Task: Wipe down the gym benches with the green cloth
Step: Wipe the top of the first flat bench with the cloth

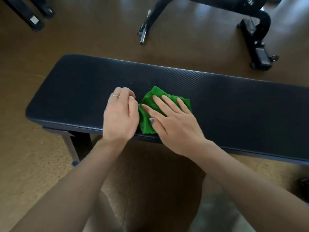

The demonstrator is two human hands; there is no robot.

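Observation:
A flat black padded gym bench (234,101) stretches across the view from left to right. The green cloth (151,102) lies crumpled on its near middle. My right hand (173,121) presses flat on the cloth with straight, spread fingers. My left hand (119,116) sits just left of the cloth with its fingers curled under; its thumb side touches the cloth's left edge, and whether it pinches the cloth is hidden. Small droplets speckle the pad just beyond the cloth.
The bench's grey metal leg (71,148) stands at its left end on a brown floor. A black equipment frame (255,30) with a chrome peg (143,36) stands behind the bench. Two dark legs (33,15) show at top left.

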